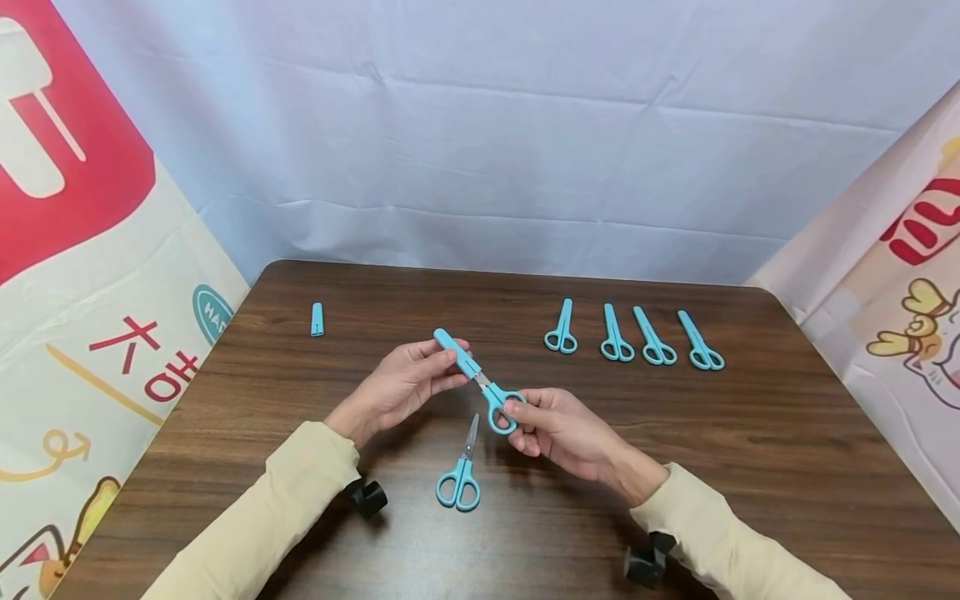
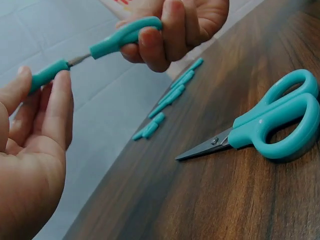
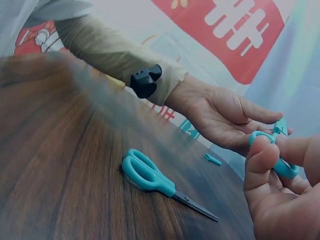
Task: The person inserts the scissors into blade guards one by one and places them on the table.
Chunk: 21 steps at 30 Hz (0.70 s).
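Above the table, my left hand [image 1: 408, 379] pinches a turquoise blade cover [image 1: 457, 354] between thumb and fingers. My right hand [image 1: 566, 433] grips the turquoise handles of a pair of scissors [image 1: 495, 406]. The blades of these scissors sit partly inside the cover, and a short stretch of metal [image 2: 80, 59] shows between cover and handles. Below the hands, a second pair of scissors [image 1: 459, 482] lies uncovered on the table, its blades together and pointing away from me. Its handles and metal blades also show large in the left wrist view.
A loose turquoise cover [image 1: 317, 320] lies at the back left of the brown wooden table [image 1: 247, 400]. Toward the back right lies a row of several covered scissors [image 1: 617, 337]. A pale cloth [image 1: 480, 167] hangs behind the table, with printed cloths at both sides.
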### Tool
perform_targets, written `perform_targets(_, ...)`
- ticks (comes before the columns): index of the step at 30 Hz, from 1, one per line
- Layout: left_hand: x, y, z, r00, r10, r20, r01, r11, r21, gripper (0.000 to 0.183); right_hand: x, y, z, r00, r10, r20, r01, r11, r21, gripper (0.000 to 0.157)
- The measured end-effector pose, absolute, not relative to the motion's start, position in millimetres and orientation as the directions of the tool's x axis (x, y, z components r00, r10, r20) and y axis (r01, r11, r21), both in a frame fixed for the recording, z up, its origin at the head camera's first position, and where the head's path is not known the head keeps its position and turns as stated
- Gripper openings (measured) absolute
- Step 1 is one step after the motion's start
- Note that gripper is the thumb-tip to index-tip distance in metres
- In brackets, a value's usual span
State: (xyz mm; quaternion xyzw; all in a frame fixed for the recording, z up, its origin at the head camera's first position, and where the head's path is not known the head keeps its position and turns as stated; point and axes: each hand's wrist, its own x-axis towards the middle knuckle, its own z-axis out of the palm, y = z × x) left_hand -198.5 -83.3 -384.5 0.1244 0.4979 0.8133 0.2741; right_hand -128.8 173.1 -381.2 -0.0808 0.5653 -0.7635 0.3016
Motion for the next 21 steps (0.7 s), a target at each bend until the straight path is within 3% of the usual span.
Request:
perform_targets(11, -194.8, -82.2, -388.4, -0.838, 0.546, -0.016, -0.240, -0.343, 0.908, 0.038, -122.8, 172.8, -379.7, -0.791, -0.581, -0.192, 0.370, -0.203, -0.907, 0.019)
perform_targets(16, -193.3, -79.6, -391.3, -0.844, 0.536, 0.022, -0.208, -0.365, 0.908, 0.030, -118.8, 170.7, -378.9, -0.809, -0.547, -0.215, 0.388, -0.222, -0.895, 0.016)
perform_targets(21, -191.5, -76.9, -395.6, -0.838, 0.545, 0.029, -0.187, -0.337, 0.923, 0.033, -116.8, 170.0, -378.9, -0.827, -0.515, -0.225, 0.374, -0.207, -0.904, 0.016)
